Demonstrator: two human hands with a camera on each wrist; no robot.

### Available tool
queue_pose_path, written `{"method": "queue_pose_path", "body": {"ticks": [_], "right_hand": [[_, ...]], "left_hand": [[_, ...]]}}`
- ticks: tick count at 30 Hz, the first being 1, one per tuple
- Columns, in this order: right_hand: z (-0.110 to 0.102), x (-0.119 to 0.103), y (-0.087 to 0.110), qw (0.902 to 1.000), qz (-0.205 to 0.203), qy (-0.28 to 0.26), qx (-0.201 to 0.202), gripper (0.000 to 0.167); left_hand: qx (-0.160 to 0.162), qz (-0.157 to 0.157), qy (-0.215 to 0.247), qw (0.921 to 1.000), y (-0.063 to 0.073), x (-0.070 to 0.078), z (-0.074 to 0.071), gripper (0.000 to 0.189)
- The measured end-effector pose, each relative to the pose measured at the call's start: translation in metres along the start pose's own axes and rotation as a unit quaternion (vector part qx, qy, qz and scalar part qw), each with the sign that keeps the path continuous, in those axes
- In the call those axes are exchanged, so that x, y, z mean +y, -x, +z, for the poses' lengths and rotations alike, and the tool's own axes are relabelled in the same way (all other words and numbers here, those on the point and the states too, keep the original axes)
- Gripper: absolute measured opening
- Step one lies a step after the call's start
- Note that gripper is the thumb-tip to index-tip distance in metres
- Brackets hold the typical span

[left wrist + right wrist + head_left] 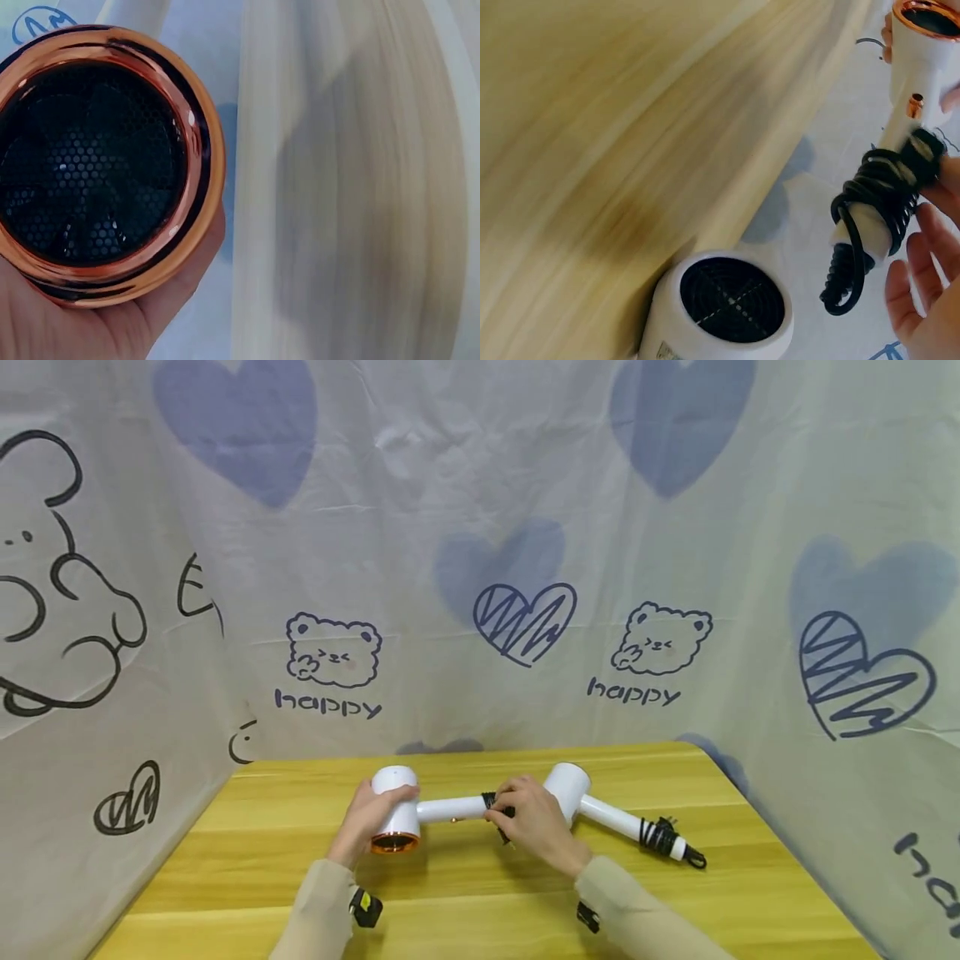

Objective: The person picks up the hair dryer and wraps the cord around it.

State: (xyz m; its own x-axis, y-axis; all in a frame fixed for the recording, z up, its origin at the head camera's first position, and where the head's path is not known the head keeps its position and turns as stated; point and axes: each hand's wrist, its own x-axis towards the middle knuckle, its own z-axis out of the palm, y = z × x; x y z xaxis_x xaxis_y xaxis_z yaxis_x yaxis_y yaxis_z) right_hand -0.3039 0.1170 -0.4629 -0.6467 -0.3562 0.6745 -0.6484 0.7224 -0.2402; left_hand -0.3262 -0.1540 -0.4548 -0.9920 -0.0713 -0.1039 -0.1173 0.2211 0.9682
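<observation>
A white hair dryer (453, 810) with a copper-coloured rim lies sideways in front of me, its handle to the right. My left hand (360, 820) grips the barrel, its thumb over the top. In the left wrist view the dryer's copper ring (204, 165) surrounds a dark honeycomb grille. My right hand (534, 820) is at the handle's end, pinching the black power cord (881, 176) near its plug. The cord is wound in several turns round the handle. Beside the right hand lies a second white hair dryer (567, 787), its handle wrapped in black cord (658, 837).
The wood-grain table (465, 902) carries both dryers. A pale curtain (420, 568) printed with hearts and bears surrounds it at the back and sides. Black wrist devices (365, 908) sit by the sleeves.
</observation>
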Motion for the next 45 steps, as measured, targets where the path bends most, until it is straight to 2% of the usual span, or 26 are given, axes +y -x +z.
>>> {"method": "queue_pose_path", "body": {"ticks": [4,6,8,10,12,17,23,28,33,45], "right_hand": [[0.004,0.001,-0.006,0.9944,0.057,-0.055,-0.070,0.020],[0.006,0.002,-0.010,0.9835,0.099,-0.097,-0.117,0.022],[0.008,0.004,-0.013,0.9699,0.128,-0.126,-0.165,0.031],[0.010,0.005,-0.014,0.9592,0.135,-0.137,-0.207,0.046],[0.012,0.006,-0.016,0.9524,0.126,-0.136,-0.242,0.054],[0.019,0.009,-0.016,0.9412,0.098,-0.134,-0.294,0.049],[0.032,0.010,-0.013,0.9276,0.100,-0.157,-0.324,0.050],[0.039,0.008,-0.012,0.9231,0.108,-0.164,-0.330,0.048],[0.039,0.005,-0.013,0.9147,0.124,-0.179,-0.340,0.049],[0.042,0.003,-0.012,0.9171,0.130,-0.176,-0.333,0.048]], "left_hand": [[-0.013,-0.005,-0.001,0.9999,-0.002,-0.007,-0.005,0.082],[-0.021,-0.009,0.004,0.9997,-0.003,-0.009,-0.008,0.081],[-0.030,-0.016,0.003,0.9994,-0.004,-0.011,-0.011,0.081],[-0.038,-0.022,0.003,0.9990,-0.004,-0.013,-0.013,0.080],[-0.043,-0.027,-0.002,0.9987,-0.004,-0.015,-0.014,0.079],[-0.053,-0.037,-0.019,0.9977,-0.005,-0.022,-0.017,0.077],[-0.058,-0.046,-0.020,0.9971,-0.010,-0.030,-0.022,0.074],[-0.061,-0.045,-0.029,0.9967,-0.013,-0.033,-0.028,0.075],[-0.069,-0.054,-0.035,0.9955,-0.012,-0.032,-0.032,0.077],[-0.059,-0.027,-0.065,0.9958,-0.019,-0.033,-0.032,0.074]]}}
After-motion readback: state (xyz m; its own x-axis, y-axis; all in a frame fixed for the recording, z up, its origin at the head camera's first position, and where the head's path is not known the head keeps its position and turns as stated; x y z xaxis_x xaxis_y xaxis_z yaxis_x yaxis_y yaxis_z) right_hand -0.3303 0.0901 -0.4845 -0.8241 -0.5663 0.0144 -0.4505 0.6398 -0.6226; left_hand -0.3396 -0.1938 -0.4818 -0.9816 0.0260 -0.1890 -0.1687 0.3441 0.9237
